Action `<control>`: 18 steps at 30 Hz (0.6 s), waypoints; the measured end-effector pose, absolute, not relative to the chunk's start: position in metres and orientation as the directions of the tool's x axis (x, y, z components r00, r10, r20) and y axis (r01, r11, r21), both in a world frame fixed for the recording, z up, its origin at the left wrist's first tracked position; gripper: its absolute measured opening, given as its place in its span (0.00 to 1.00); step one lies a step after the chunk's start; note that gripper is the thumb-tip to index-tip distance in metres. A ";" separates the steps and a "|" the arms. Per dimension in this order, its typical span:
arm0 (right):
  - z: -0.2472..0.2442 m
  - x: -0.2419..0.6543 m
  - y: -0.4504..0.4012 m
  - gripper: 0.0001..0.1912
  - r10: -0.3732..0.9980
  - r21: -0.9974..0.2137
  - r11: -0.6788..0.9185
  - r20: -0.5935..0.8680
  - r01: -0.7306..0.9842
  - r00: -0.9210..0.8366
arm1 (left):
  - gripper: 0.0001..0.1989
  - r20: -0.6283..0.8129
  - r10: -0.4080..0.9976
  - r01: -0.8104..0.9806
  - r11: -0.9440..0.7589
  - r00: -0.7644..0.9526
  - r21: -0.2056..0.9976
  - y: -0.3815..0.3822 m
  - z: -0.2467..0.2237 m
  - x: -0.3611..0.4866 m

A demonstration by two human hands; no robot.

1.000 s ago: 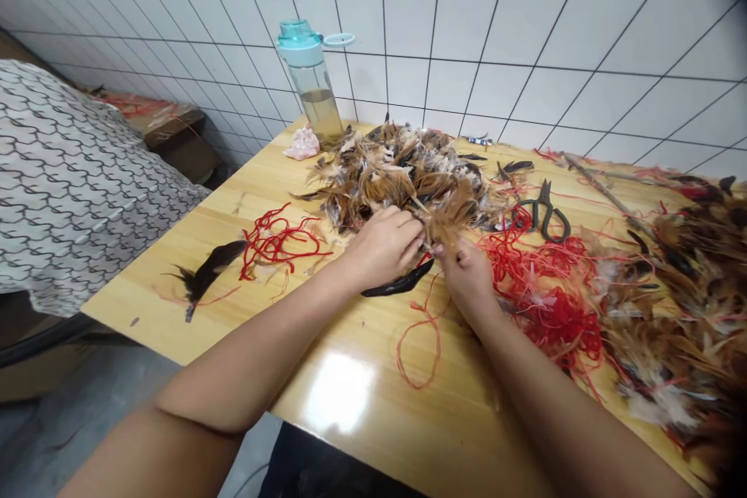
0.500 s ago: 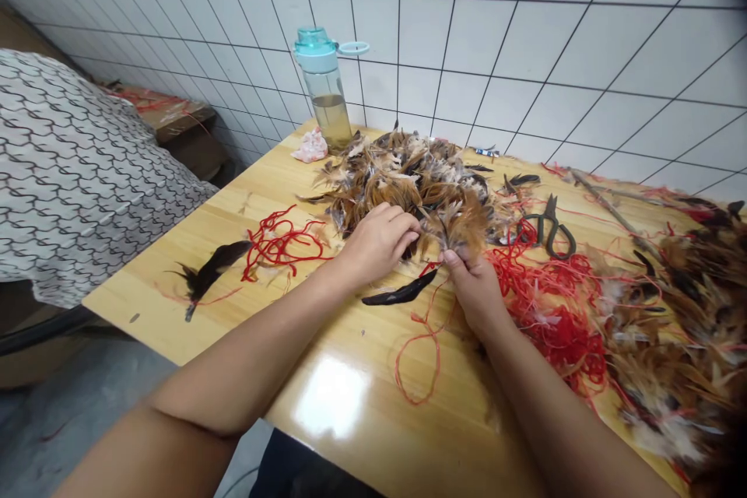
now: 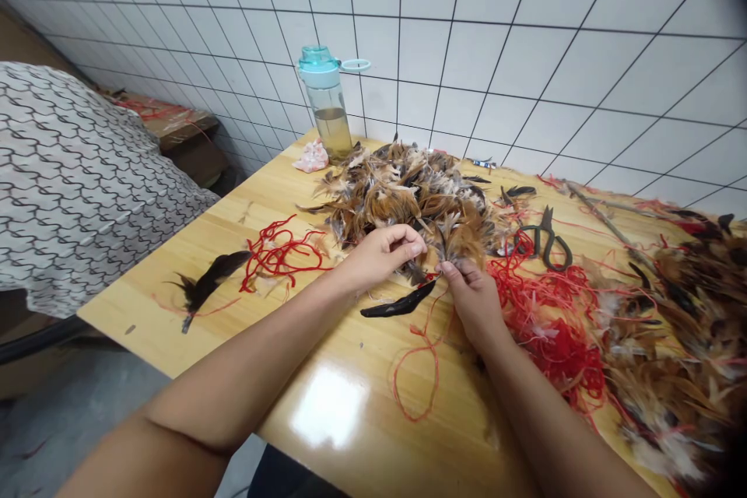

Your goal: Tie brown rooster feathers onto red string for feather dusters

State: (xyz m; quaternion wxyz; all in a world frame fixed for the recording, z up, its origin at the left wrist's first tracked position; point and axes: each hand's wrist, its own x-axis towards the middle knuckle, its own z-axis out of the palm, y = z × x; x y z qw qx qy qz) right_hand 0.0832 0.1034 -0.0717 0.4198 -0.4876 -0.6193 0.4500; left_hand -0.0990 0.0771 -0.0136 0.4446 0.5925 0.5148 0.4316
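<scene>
My right hand (image 3: pixel 471 288) pinches the base of a brown feather bundle (image 3: pixel 458 241), with red string trailing below it. Just left of it, my left hand (image 3: pixel 388 253) has thumb and forefinger pressed together at the front of a large feather pile (image 3: pixel 402 179); what they hold, if anything, is too small to make out. Under the hands lies a black feather (image 3: pixel 398 303), beside a loop of red string (image 3: pixel 415 381).
Black scissors (image 3: pixel 545 240) lie beyond a red string tangle (image 3: pixel 560 327). More feathers (image 3: pixel 689 327) cover the right side. A water bottle (image 3: pixel 330 113) stands by the wall. Red yarn (image 3: pixel 277 253) and a dark feather (image 3: pixel 210 284) lie left. Patterned cloth (image 3: pixel 87 187) is at far left.
My left hand has turned, bringing thumb and forefinger together beside the bundle. My right hand keeps its grip. The view has tilted up slightly.
</scene>
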 end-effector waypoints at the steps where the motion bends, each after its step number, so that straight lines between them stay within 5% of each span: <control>1: -0.071 0.083 0.103 0.14 0.980 -0.964 0.129 0.090 0.231 -0.175 | 0.10 0.041 0.993 0.241 -0.067 0.111 0.968 0.078 -0.014 -0.100; 8: -0.068 0.084 0.101 0.16 0.986 -0.947 0.125 0.085 0.297 -0.147 | 0.11 -0.030 0.918 0.595 -0.232 0.395 0.770 0.078 -0.005 -0.127; 18: -0.071 0.087 0.101 0.17 0.979 -0.929 0.161 0.109 0.332 -0.170 | 0.14 0.008 0.844 0.710 -0.456 0.536 0.537 0.078 -0.012 -0.137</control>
